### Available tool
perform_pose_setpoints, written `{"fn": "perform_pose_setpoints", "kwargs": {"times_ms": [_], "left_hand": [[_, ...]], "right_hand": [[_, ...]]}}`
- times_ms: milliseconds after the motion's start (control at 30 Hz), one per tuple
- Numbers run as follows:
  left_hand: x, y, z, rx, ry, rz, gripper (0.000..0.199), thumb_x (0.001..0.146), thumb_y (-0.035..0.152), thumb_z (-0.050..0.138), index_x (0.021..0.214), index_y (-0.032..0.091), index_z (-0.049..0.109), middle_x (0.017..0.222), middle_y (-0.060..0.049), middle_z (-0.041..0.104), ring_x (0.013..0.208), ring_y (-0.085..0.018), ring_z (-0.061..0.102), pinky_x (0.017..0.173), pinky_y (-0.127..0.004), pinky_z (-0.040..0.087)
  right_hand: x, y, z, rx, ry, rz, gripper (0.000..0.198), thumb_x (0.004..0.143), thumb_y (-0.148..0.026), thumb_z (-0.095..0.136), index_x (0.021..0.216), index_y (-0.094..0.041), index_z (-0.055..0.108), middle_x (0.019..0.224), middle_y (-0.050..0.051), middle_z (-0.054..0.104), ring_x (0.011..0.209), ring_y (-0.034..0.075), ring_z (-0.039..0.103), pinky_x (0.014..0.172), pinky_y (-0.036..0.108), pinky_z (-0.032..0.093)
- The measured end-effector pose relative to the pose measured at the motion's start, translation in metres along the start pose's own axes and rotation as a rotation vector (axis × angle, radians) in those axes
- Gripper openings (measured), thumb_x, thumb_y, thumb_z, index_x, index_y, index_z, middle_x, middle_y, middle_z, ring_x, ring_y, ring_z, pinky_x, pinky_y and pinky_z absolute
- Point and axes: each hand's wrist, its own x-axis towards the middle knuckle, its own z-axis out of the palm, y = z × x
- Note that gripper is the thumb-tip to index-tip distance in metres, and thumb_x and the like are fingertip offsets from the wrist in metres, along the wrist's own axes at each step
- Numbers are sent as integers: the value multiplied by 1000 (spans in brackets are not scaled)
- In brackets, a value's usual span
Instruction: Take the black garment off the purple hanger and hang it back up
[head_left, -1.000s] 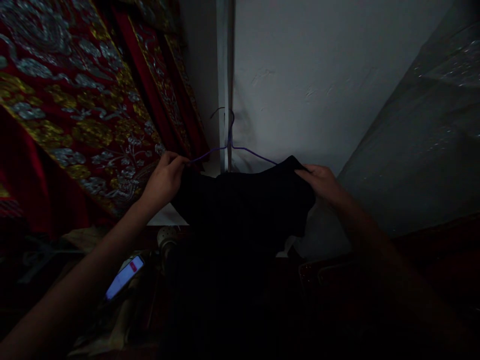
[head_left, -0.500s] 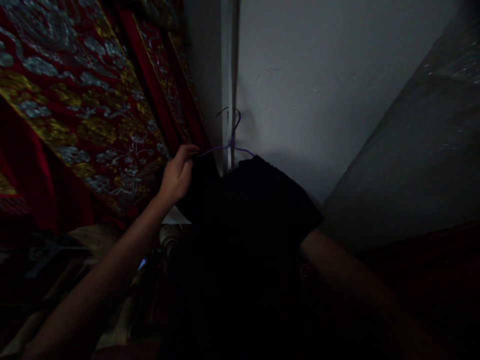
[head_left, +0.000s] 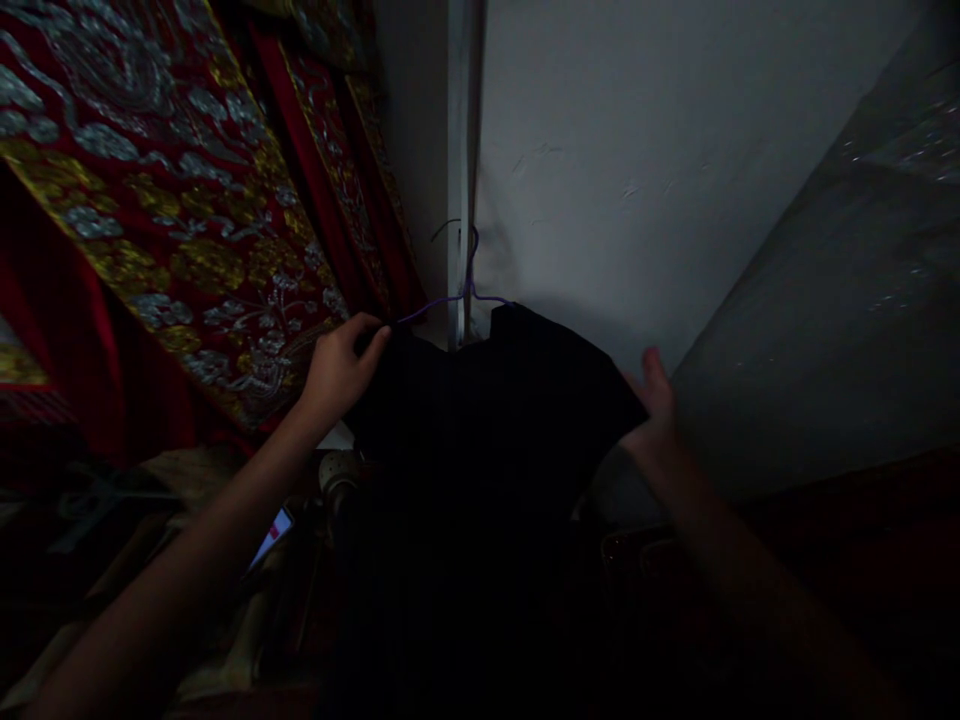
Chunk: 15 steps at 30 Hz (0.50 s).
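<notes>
A black short-sleeved shirt point(head_left: 480, 410) hangs on a thin purple wire hanger point(head_left: 471, 275), whose hook goes over the edge of a pale upright panel point(head_left: 459, 150). My left hand point(head_left: 345, 365) pinches the shirt's left shoulder close to the end of the hanger's visible arm. At the right sleeve's edge is my right hand point(head_left: 654, 405), thumb raised and apart; its other fingers are partly behind the sleeve and smeared. The shirt's lower part merges into the darkness.
Red cloth point(head_left: 187, 230) with gold and silver embroidery hangs at the left. Below it lie a lit phone point(head_left: 274, 535) and a wooden frame point(head_left: 240, 650). To the right stand a pale wall point(head_left: 637, 200) and a shiny, plastic-like sheet point(head_left: 840, 300).
My right hand has come out from inside or under the right sleeve to its outer edge. My left hand has shifted slightly down, and the left shoulder now lies flatter.
</notes>
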Motion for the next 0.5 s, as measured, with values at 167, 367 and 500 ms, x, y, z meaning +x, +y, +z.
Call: {"fn": "perform_pose_setpoints", "kwargs": {"times_ms": [167, 367, 500], "left_hand": [[13, 19, 8, -39, 24, 33, 35, 100, 45, 48, 103, 20, 72, 100, -5, 76, 93, -24, 70, 86, -33, 51], [28, 37, 16, -32, -18, 112, 38, 101, 48, 48, 104, 21, 74, 106, -7, 77, 102, -26, 68, 94, -37, 49], [27, 39, 16, -30, -18, 181, 29, 99, 39, 53, 110, 20, 71, 111, -8, 74, 108, -26, 65, 99, -39, 47]], "right_hand": [[11, -31, -9, 206, -169, 183, 35, 81, -51, 64, 95, -21, 76, 90, 11, 76, 86, 28, 71, 77, 40, 51], [-7, -63, -7, 267, -111, 227, 51, 67, -39, 79, 116, -28, 67, 82, 4, 75, 61, 20, 66, 57, 33, 49], [-16, -64, -7, 257, -103, 219, 49, 67, -37, 76, 112, -29, 58, 90, 6, 76, 72, 27, 72, 64, 39, 54]]}}
